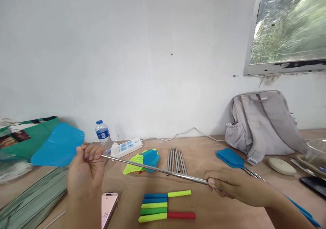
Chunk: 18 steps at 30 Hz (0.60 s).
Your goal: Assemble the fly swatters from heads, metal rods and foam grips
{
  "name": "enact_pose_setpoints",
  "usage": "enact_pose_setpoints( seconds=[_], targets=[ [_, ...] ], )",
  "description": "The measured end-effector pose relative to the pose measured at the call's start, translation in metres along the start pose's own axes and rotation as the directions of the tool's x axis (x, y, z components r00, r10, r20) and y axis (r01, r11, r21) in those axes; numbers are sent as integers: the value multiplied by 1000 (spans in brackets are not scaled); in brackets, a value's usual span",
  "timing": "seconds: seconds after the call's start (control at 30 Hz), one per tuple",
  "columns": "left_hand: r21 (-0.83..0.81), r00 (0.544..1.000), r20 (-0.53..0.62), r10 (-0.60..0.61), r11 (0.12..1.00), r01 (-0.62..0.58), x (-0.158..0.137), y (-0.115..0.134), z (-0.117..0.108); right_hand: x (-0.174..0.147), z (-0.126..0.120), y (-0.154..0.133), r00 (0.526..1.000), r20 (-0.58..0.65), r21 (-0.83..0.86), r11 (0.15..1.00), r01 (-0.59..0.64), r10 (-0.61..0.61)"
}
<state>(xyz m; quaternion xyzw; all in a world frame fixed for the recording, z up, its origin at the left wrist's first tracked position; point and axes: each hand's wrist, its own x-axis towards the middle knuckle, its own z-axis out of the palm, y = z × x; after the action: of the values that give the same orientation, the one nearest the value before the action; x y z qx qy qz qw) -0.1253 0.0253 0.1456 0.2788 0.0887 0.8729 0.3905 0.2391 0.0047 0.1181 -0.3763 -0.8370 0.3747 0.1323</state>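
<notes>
A blue fly swatter [59, 145] is stretched across in front of me, above the table. My left hand [86, 166] is closed around it just below the flat blue head, hiding the joint. Its metal telescopic rod [158, 169] slopes down to the right, thin at the left and thicker at the right. The thick end is gripped by my right hand [226, 185], whose fingers hide the tip. Below the rod lie coloured handle sleeves [154, 205] in blue, yellow, green and red. Behind it are several loose metal rods [176, 160] and a pile of yellow and blue swatter heads [150, 159].
Two blue swatters [230, 157] lie at the right by a grey backpack [262, 120]. A power strip [127, 147] and water bottle [102, 132] stand near the wall. A phone [109, 207] lies below my left hand, beside a grey-green cloth item [35, 196].
</notes>
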Motion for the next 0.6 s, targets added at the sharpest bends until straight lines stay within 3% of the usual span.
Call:
enact_pose_setpoints(
  seconds=[0.27, 0.6],
  targets=[
    [3, 986, -158, 54, 999, -54, 14, 25, -13, -20, -25, 29, 976, 137, 215, 957, -194, 167],
    [-38, 983, -179, 48, 998, -56, 16, 26, -16, -55, -50, 72, 967, 145, 273, 930, -245, 212]
  ],
)
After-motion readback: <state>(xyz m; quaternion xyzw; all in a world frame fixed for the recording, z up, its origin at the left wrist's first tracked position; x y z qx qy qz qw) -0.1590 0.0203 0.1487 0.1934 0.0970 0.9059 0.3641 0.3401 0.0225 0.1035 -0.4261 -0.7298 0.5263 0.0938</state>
